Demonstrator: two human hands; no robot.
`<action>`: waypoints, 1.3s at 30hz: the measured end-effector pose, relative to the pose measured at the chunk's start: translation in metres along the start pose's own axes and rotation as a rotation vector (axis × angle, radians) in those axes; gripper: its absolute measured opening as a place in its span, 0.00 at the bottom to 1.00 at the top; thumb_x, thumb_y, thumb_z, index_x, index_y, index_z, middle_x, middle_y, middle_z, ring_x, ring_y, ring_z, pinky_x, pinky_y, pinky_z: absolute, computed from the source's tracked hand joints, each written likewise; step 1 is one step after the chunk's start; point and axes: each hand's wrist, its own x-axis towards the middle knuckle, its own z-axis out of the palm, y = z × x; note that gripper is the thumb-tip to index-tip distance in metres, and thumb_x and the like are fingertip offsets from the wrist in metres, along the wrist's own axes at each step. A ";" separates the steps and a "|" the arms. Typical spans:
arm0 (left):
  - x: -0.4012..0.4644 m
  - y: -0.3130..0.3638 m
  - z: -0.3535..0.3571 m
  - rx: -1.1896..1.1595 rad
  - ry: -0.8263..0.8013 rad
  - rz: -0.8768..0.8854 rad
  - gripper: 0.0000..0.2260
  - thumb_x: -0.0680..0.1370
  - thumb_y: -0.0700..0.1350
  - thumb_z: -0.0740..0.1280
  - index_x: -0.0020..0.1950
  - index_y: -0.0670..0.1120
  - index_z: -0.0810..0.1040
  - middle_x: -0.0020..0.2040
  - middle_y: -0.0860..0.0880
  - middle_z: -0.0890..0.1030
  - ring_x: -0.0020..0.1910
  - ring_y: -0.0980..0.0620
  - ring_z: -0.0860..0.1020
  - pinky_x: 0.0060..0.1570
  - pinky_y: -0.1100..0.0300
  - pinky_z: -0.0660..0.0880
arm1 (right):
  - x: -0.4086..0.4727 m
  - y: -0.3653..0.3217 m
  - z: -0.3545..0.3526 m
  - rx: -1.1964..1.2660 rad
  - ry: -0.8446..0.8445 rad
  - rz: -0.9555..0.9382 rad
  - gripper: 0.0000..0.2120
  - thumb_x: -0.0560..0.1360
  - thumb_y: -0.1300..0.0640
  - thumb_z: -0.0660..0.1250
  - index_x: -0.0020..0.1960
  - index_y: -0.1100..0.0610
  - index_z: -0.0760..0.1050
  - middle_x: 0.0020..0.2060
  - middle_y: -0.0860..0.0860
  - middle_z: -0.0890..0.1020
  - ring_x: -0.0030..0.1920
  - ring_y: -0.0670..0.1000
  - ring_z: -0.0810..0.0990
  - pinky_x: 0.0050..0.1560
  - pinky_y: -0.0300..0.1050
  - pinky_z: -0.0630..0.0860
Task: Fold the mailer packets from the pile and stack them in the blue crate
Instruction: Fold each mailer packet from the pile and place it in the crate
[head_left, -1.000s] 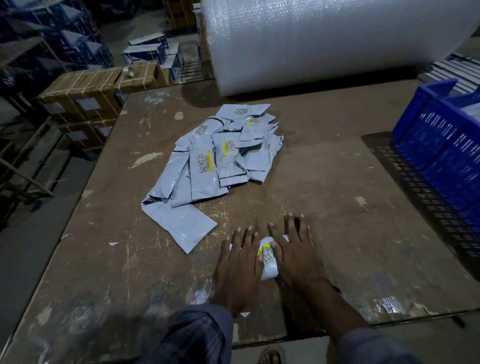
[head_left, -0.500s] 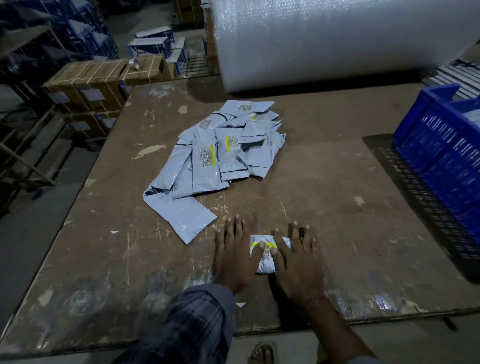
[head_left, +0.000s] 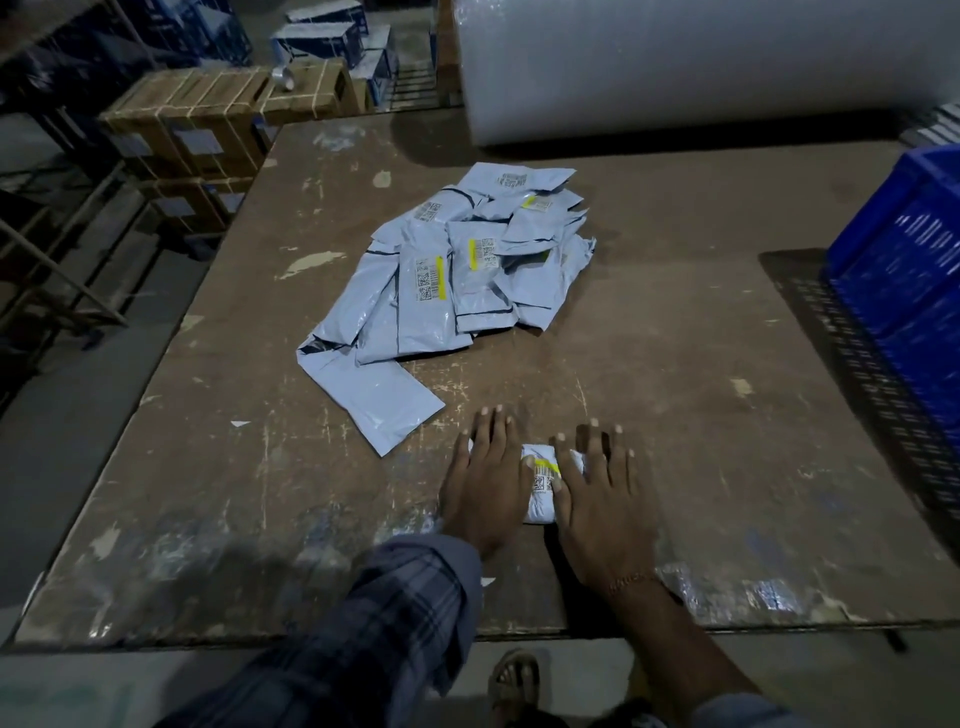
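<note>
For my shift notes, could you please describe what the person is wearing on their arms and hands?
The left arm wears a dark plaid sleeve reaching to the wrist, leaving the left hand bare. The right hand is bare too, with a thin chain bracelet at the wrist; that forearm is uncovered, a pushed-up greyish sleeve edge showing near the bottom. No gloves or rings visible.

both hands lie flat, left (head_left: 485, 478) and right (head_left: 597, 499), fingers straight

Small folded grey mailer packet (head_left: 540, 486) flat near table's front edge, loose pile (head_left: 457, 280) behind, blue crate (head_left: 904, 270) far right.
</note>
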 end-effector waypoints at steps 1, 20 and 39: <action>0.003 -0.002 -0.001 0.019 0.003 0.035 0.29 0.87 0.53 0.47 0.82 0.39 0.66 0.82 0.40 0.66 0.82 0.40 0.63 0.78 0.42 0.65 | -0.009 -0.003 -0.001 0.000 0.024 -0.001 0.26 0.85 0.47 0.51 0.82 0.51 0.62 0.82 0.58 0.60 0.83 0.65 0.51 0.81 0.64 0.50; -0.020 -0.006 -0.006 -0.020 -0.002 0.086 0.28 0.86 0.52 0.50 0.83 0.40 0.65 0.83 0.41 0.64 0.83 0.40 0.61 0.78 0.37 0.62 | 0.015 0.004 -0.002 0.017 -0.106 0.025 0.28 0.83 0.47 0.50 0.82 0.53 0.62 0.81 0.63 0.60 0.81 0.70 0.55 0.76 0.67 0.57; 0.003 0.050 -0.002 -0.486 0.246 -0.337 0.23 0.85 0.56 0.51 0.61 0.49 0.83 0.61 0.50 0.82 0.64 0.43 0.76 0.68 0.43 0.69 | -0.027 0.089 -0.089 0.260 -0.176 -0.015 0.44 0.56 0.33 0.82 0.66 0.51 0.76 0.54 0.52 0.82 0.52 0.57 0.80 0.50 0.50 0.78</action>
